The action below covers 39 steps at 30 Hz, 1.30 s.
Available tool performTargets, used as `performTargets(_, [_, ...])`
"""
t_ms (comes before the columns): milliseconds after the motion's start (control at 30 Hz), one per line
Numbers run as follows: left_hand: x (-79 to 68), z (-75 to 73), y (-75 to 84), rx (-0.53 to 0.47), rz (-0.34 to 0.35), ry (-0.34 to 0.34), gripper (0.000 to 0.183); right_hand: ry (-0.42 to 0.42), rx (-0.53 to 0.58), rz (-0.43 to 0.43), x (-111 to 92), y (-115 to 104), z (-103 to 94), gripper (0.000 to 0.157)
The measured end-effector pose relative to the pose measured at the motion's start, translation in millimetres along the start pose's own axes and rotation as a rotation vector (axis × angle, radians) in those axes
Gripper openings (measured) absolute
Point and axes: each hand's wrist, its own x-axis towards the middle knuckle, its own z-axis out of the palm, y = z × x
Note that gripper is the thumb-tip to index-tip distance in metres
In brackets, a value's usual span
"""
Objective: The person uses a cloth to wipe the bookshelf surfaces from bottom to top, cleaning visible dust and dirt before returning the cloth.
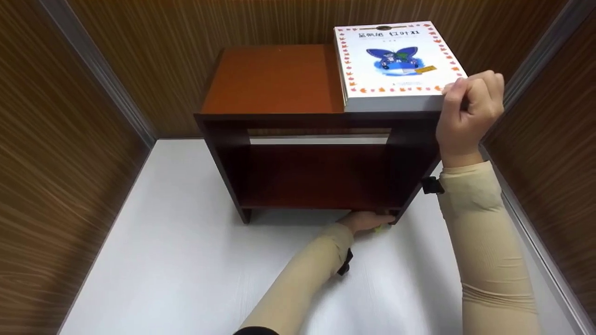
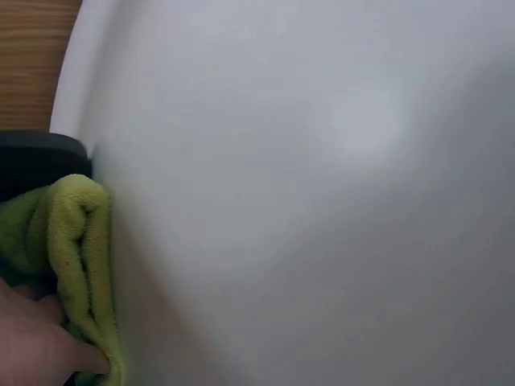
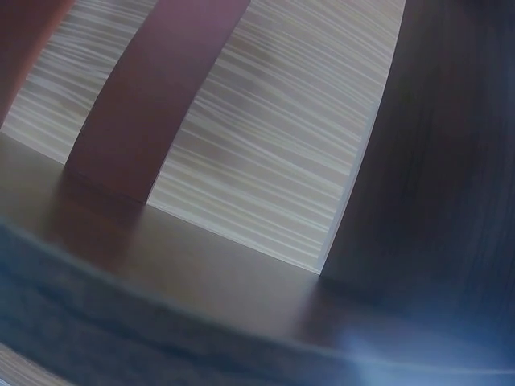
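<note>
I find the left hand (image 1: 365,220) gripping a green cloth (image 2: 79,241) at the worktop (image 1: 163,260), by the shelf's (image 1: 274,79) lower right front. The right hand (image 1: 472,104) curls at the books' (image 1: 396,86) corner; its hold I cannot tell. Wiping seems underway; next calls for steady pressure.

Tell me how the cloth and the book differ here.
The cloth is plain yellow-green; the book has a white cover with a butterfly picture and an orange-red leaf border.
The cloth is folded and rumpled; the book lies flat with straight edges.
The cloth is low at the shelf's base, in the left hand; the book is on top, its near right corner by the right hand.
Both are on the shelf's right side.
</note>
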Motion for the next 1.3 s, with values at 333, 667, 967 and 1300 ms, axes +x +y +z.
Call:
performTargets(333, [-24.0,6.1,-5.7,0.642,0.346,-0.052,0.036,-0.001,-0.018,-0.009,7,-4,-1.9,0.033])
performTargets(667, [-42.8,15.1,-12.4,0.629,0.308,-0.090,0.041,-0.019,-0.022,0.008,5,-9,-2.3,0.032])
performTargets(967, [-43.0,11.7,-6.3,0.651,0.258,-0.043,0.061,-0.009,-0.020,0.013,1,-13,0.3,0.033])
performTargets(1300, [-27.0,9.9,0.3,0.680,0.193,0.009,0.061,-0.020,-0.044,0.012,-1,-2,-0.4,0.035])
